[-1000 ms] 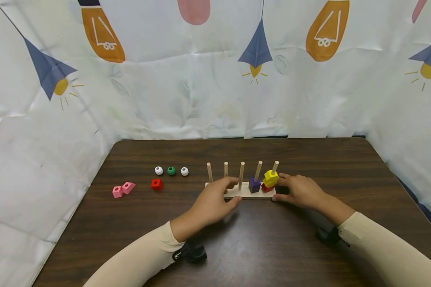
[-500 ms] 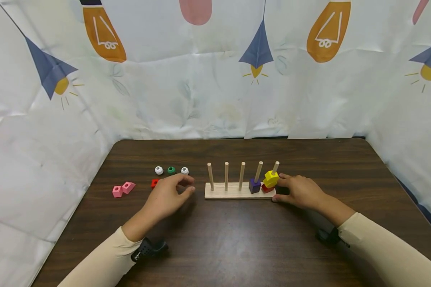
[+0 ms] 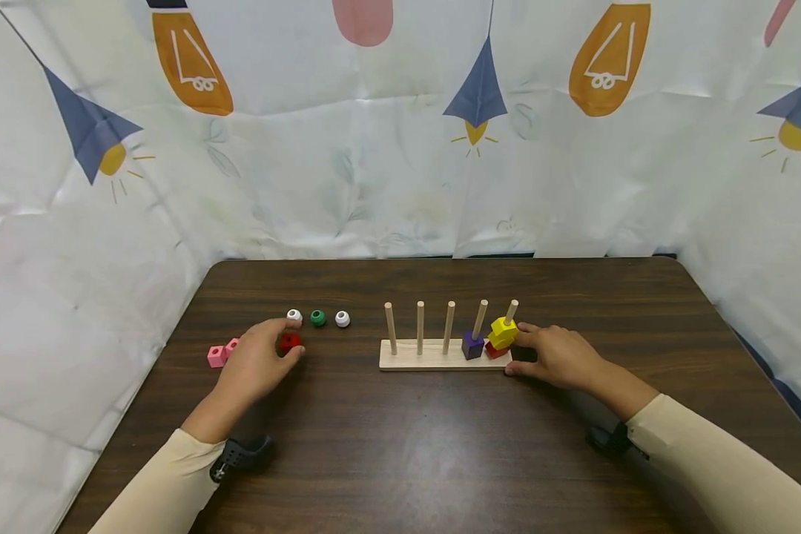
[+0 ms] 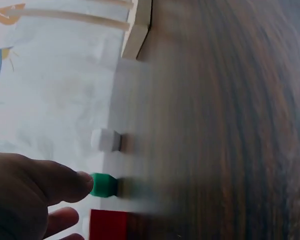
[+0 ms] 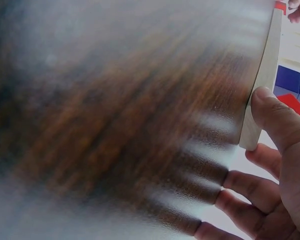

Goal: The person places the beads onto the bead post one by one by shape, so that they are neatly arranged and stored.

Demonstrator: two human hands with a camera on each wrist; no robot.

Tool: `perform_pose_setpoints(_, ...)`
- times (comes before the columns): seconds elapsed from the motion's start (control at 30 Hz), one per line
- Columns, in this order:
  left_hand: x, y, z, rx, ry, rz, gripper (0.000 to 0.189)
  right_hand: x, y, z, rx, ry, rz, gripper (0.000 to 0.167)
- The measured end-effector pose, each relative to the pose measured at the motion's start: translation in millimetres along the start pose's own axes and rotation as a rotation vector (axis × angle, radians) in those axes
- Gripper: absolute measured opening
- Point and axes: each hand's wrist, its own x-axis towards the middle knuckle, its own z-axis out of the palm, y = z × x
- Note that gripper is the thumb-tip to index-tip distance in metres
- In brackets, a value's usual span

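Note:
My left hand point(image 3: 254, 363) reaches around the red cube point(image 3: 290, 341) on the table's left, thumb and fingers spread and apart from it in the head view. Its thumb also shows near the green bead point(image 4: 104, 185) in the left wrist view. Toward the right lies a wooden peg board point(image 3: 407, 361) with several upright pegs. A purple cube point(image 3: 472, 345) sits on one peg. The rightmost peg carries yellow blocks point(image 3: 503, 333) above a red piece point(image 3: 496, 351). My right hand point(image 3: 561, 356) holds the board's right end, thumb point(image 5: 270, 107) on the front edge, index finger at the end.
Behind the red cube stand a white bead point(image 3: 294, 316), a green bead and another white bead point(image 3: 343, 319) in a row. Pink blocks point(image 3: 216, 357) lie left of my left hand, one partly covered. A printed curtain point(image 3: 400, 185) closes off the table's back.
My left hand has moved left from the peg board, past the beads, to the red cube. My right hand has stayed at the board's right end.

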Motion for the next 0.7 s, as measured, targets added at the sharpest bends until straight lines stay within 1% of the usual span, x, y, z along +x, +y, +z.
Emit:
perform_pose_setpoints(0.2,1.2,-10.0,3.5,0.028,-0.024,-0.024,0.047,1.1,0.5,1.2,-0.004,-0.009,0.006,0.059)
perform_pose_setpoints(0.4,3.8,-18.6,6.1,0.034,-0.051,-0.055,0.044,0.7,-0.2,1.1,-0.007,-0.014,0.013,0.061)
perform_pose_setpoints(0.57,4.7,-21.3,7.1,0.034,-0.054,-0.056,0.04,0.6,-0.2,0.7,-0.009,-0.015,0.018,0.06)
perform_pose_setpoints(0.7,4.6,-18.9,7.9,0.02,-0.054,-0.057,0.039,0.6,0.4,0.8,-0.01,-0.016,0.018,0.06)
